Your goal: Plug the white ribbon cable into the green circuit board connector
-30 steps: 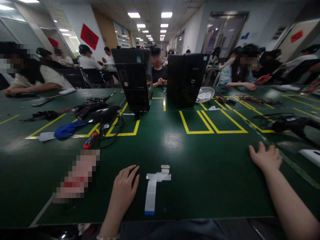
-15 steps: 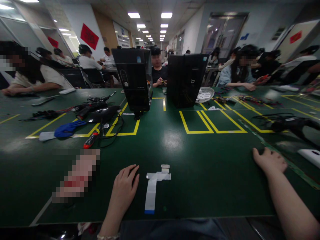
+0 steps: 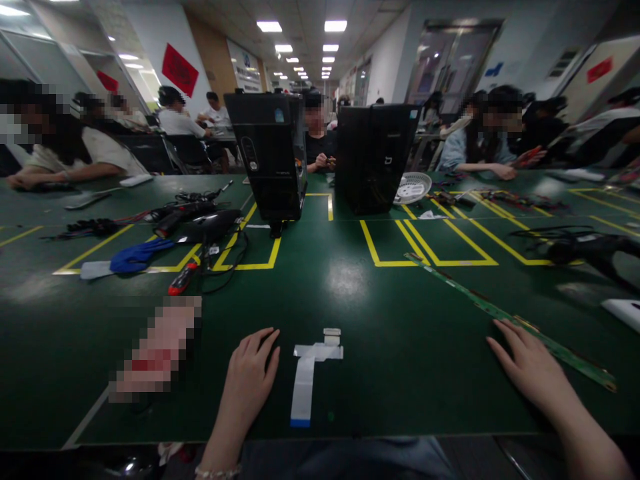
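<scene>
On the green table, my left hand (image 3: 254, 363) lies with its fingers stretched out and holds nothing. Just right of it is a white flat ribbon cable (image 3: 303, 387) with a blue end, a crosswise strip and a small connector (image 3: 332, 336) at the top. My right hand (image 3: 525, 357) rests palm down with fingers extended, beside a long narrow green circuit board (image 3: 470, 297) that lies slantwise. Its fingertips are at the board's near edge; whether they touch it I cannot tell.
Two black computer towers (image 3: 267, 157) (image 3: 375, 160) stand at the back, with a white basket (image 3: 414, 187) beside the right one. At left lie a red-and-black screwdriver (image 3: 183, 279), a blue glove (image 3: 140, 255), cables and a blurred-out item (image 3: 160, 353). Several people sit around.
The long circuit board has shifted left across the table. My right hand has moved left and toward me, its fingers now flatter. My left hand and the ribbon cable stay put.
</scene>
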`<act>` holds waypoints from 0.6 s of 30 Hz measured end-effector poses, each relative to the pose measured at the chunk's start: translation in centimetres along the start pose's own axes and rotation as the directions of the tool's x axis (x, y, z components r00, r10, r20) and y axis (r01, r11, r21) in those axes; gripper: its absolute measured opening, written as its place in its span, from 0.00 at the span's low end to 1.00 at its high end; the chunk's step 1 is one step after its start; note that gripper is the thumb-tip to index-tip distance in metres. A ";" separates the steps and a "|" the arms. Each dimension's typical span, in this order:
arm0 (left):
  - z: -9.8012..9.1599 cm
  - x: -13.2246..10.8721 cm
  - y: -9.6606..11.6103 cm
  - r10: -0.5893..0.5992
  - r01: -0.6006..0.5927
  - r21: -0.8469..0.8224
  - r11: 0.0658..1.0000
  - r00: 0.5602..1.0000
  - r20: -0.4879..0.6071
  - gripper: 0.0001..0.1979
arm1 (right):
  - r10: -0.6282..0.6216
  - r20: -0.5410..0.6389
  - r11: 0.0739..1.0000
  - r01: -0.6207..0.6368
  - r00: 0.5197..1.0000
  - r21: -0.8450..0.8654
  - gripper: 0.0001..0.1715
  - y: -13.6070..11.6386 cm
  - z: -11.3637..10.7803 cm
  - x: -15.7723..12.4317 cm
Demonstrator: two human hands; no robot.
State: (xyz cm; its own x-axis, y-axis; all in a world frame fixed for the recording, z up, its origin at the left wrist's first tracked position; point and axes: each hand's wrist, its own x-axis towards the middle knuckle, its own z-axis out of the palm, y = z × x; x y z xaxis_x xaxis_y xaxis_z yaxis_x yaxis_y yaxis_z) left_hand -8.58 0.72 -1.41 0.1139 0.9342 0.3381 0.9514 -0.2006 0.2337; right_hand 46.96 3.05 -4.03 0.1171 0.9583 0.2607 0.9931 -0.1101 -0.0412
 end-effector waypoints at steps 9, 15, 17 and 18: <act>0.0 0.0 0.0 0.009 -0.009 0.004 1.000 1.000 -0.009 0.19 | 0.260 -0.152 0.952 -0.280 0.953 -0.126 0.49 -1.6 -2.9 -3.3; -0.1 0.1 0.2 0.005 -0.005 -0.001 1.000 1.000 -0.012 0.18 | 0.567 0.052 0.822 -0.560 0.822 -0.105 0.56 -1.4 -3.7 -3.1; -0.1 0.1 0.2 0.008 -0.008 -0.002 1.000 1.000 -0.014 0.18 | 0.572 0.091 0.820 -0.563 0.815 -0.102 0.57 -0.8 -3.5 -2.6; -0.1 0.1 0.2 0.009 -0.009 -0.003 1.000 1.000 -0.016 0.18 | 0.568 0.104 0.823 -0.559 0.817 -0.103 0.57 -0.4 -3.4 -2.4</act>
State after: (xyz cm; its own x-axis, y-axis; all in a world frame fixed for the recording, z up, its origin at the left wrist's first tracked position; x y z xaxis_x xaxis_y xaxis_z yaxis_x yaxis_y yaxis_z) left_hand -8.40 0.71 -1.20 0.1177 0.9277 0.3543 0.9494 -0.2097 0.2337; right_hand 46.32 -0.07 -1.37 0.6581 0.7476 0.0897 0.7529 -0.6531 -0.0805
